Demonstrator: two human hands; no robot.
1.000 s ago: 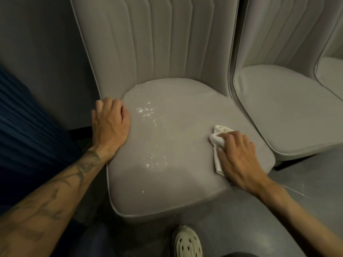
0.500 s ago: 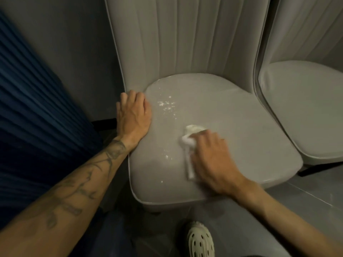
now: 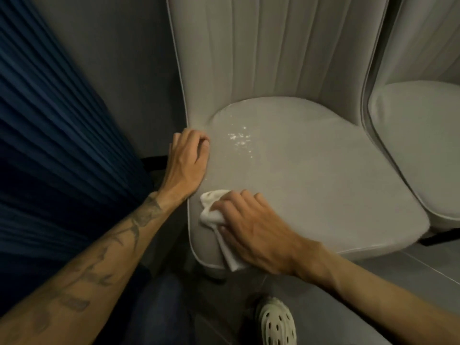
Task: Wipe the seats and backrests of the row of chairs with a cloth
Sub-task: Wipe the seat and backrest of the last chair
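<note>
Head view: the right hand (image 3: 251, 225) holds the white cloth (image 3: 210, 210) bunched under curled fingers, on the near-left corner of the seat (image 3: 311, 175). The left hand (image 3: 186, 160) rests on the seat edge, fingers loosely bent and holding nothing. White specks (image 3: 240, 140) lie just beyond its fingertips.

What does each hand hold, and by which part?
Right hand grips the white cloth by its bunched middle. Left hand holds nothing, resting on the seat.
</note>
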